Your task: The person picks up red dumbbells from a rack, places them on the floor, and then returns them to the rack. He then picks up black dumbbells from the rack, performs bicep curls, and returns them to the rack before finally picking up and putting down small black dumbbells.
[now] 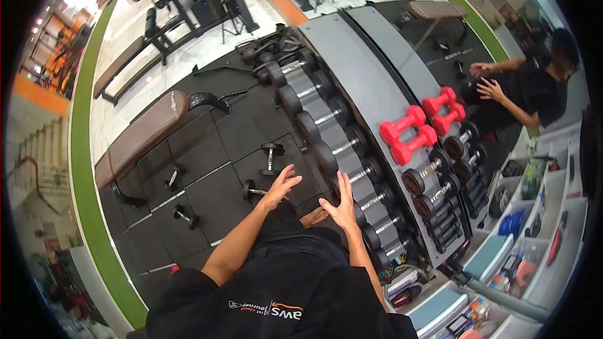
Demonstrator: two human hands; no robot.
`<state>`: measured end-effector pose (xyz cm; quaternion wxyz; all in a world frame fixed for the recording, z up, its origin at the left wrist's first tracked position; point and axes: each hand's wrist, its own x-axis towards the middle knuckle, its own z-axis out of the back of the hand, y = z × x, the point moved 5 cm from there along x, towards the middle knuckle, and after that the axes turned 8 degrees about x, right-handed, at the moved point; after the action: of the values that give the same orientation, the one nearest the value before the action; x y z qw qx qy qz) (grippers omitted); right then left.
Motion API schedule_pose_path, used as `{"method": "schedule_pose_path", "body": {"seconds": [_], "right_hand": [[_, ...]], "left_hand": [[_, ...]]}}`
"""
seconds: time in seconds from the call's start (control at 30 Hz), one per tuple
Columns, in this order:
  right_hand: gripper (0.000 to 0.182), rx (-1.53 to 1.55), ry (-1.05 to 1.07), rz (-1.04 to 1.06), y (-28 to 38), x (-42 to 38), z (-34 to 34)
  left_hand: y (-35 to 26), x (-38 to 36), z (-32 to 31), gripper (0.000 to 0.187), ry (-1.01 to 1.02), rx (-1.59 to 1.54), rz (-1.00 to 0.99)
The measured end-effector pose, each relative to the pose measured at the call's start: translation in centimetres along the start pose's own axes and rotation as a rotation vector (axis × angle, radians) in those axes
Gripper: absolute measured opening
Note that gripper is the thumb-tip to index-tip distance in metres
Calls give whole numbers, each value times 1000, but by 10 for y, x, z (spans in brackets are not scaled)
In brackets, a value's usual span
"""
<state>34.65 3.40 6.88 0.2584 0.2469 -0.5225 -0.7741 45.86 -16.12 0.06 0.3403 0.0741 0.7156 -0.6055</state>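
My left hand (281, 189) is raised in front of my body, fingers stretched out and nothing in it. Below it on the floor lie a small black dumbbell (271, 159) and another dumbbell (254, 191), partly behind my wrist. My right hand (341, 204) is up too, empty, with fingers spread and pointing forward. It is nearest the dumbbell rack, seemingly in front of a row of large black dumbbells (344, 143) with silver handles. Whether it touches any of them is hard to tell, but its fingers are wrapped round none. A bare foot (314, 217) shows between my hands.
Red dumbbells (411, 135) sit on the grey rack top (370, 81), beside a mirror reflecting a person (540, 81). A brown padded bench (144, 130) stands at left. More dumbbells (185, 216) lie on the black mat. Trays of small items (458, 320) are at lower right.
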Motion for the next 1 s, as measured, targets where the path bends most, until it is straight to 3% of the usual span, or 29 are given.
{"method": "schedule_pose_path", "body": {"seconds": [0.1, 0.23, 0.63, 0.8, 1.0], "right_hand": [[98, -64, 60, 88, 13, 9, -16], [102, -102, 141, 53, 18, 20, -48], [103, -214, 604, 187, 53, 37, -156], [102, -227, 765, 278, 67, 54, -173], [101, -211, 794, 392, 78, 80, -164]], "left_hand": [[10, -6, 16, 100, -73, -45, -67], [24, -23, 43, 110, -126, 20, -172], [92, -87, 125, 113, -543, -268, -179], [110, -137, 121, 113, -775, -401, -97], [132, -156, 85, 115, -941, -502, -56]]}}
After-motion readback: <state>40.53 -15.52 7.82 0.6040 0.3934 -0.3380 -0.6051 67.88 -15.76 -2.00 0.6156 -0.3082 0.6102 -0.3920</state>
